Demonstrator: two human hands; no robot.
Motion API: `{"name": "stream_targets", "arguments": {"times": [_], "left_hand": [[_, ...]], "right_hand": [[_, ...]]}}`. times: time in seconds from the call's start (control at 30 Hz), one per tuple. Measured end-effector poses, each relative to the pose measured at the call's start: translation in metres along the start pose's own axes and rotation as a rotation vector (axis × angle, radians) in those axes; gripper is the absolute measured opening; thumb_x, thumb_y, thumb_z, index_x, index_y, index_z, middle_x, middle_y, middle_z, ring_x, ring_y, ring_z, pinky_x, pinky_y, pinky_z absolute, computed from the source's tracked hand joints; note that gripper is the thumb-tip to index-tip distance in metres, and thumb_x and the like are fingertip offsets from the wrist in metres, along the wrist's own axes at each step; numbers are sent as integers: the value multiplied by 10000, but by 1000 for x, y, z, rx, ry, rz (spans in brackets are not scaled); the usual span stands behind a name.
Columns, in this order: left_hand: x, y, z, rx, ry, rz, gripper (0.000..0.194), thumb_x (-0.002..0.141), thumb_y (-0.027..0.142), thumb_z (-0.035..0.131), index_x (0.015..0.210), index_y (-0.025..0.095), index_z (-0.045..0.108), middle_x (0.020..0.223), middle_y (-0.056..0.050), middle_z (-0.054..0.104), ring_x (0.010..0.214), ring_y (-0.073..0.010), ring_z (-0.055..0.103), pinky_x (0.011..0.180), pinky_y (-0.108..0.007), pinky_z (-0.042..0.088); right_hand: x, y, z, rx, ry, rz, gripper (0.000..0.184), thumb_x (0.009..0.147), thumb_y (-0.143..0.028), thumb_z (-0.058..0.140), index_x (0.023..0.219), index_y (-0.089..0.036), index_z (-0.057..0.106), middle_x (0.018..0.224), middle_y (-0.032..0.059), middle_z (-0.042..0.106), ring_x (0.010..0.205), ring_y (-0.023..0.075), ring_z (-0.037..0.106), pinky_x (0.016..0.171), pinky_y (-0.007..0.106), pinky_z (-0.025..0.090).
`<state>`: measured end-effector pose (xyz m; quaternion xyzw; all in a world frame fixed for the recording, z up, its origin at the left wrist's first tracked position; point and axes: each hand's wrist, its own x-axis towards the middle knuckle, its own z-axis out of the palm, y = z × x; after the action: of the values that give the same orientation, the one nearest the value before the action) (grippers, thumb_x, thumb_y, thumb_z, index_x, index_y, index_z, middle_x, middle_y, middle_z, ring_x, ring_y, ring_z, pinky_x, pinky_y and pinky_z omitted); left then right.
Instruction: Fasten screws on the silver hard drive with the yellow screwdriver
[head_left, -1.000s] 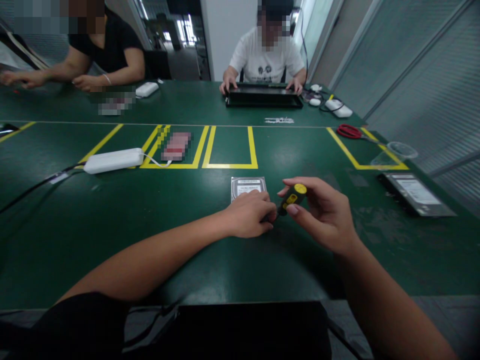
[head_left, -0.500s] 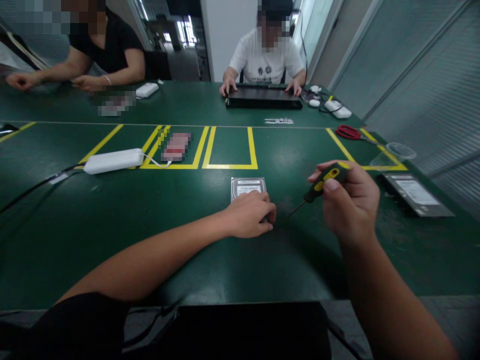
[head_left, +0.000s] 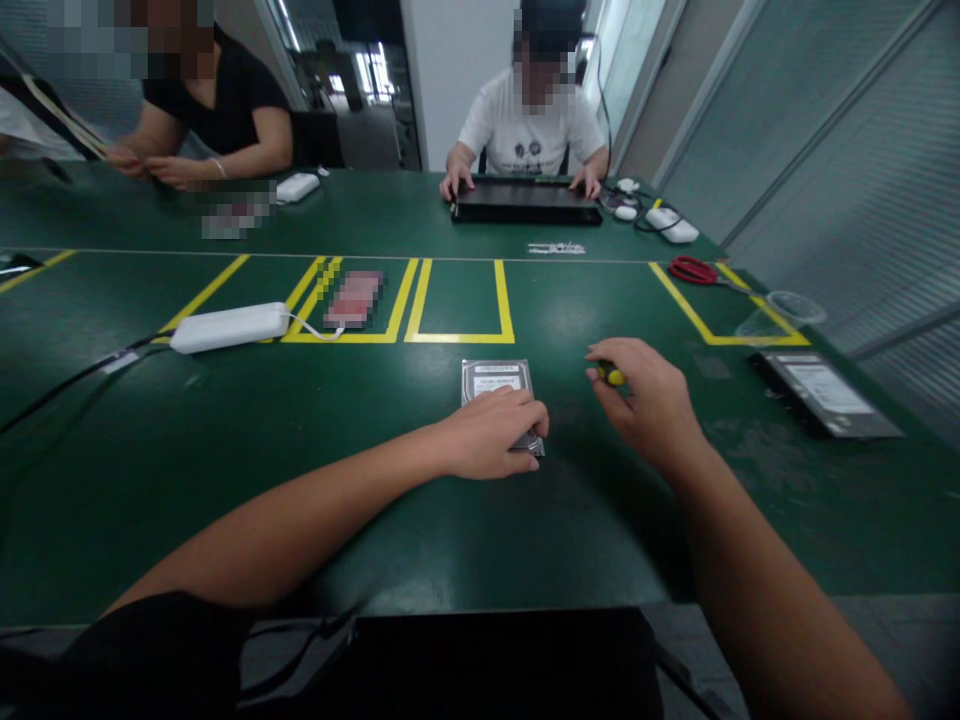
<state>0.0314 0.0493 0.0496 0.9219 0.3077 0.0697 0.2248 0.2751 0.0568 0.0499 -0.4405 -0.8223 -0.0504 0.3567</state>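
Observation:
A silver hard drive [head_left: 496,371] with a white label lies flat on the green table [head_left: 315,420]. My left hand [head_left: 499,430] reaches across it, with the fingers bent over its right side and the thumb by the near corner. That hand covers much of the drive's near half. To the right, my right hand [head_left: 646,395] is raised above the table, closed around a screwdriver [head_left: 611,373]. Only a bit of its yellow and dark handle shows between thumb and fingers; the shaft is hidden.
Farther right lies a larger labelled metal drive [head_left: 817,393], with red-handled scissors [head_left: 694,270] and a clear plastic lid [head_left: 787,312] behind. A white power strip [head_left: 229,327] and a phone [head_left: 354,300] are at left. Across the table, a person holds a black tray [head_left: 525,200].
My right hand has turned and moved slightly left, so the screwdriver is now mostly hidden. My left hand stays on the drive. The person at far left has drawn both hands together.

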Motion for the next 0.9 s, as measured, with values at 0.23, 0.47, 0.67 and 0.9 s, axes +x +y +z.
{"name": "stream_targets", "arguments": {"times": [0.23,0.47,0.67,0.9], "left_hand": [[-6,-5,-11,-89,16,77,153,895,266,675,1019,188,628,1018,-40,610,969,-199,560,880,-335,431],[-20,-12,-17,-145,119,67,105,941,269,603,1011,193,623,1059,-49,628,1007,-199,581,925,-348,461],[-46,-27,-8,-66,401,-167,204,959,157,445,1065,187,616,1133,-81,616,1103,-223,585,994,-417,477],[-70,-46,14,-185,438,-342,354,938,149,454,1255,190,608,1176,-84,645,1006,-196,654,951,-410,542]], "right_hand": [[-6,9,11,-58,-271,-8,328,861,-93,470,1124,-132,663,1270,149,602,1151,270,564,1043,436,471],[-16,21,21,-261,-431,-7,372,881,-56,413,1187,-53,625,1317,199,524,1163,299,501,1048,412,442],[-21,22,23,-345,-552,37,401,914,-25,357,1211,-28,626,1382,236,458,1160,304,515,1005,422,482],[-18,15,16,-389,-693,88,450,874,-6,384,1257,-44,617,1428,233,416,1161,291,570,987,404,518]]}}
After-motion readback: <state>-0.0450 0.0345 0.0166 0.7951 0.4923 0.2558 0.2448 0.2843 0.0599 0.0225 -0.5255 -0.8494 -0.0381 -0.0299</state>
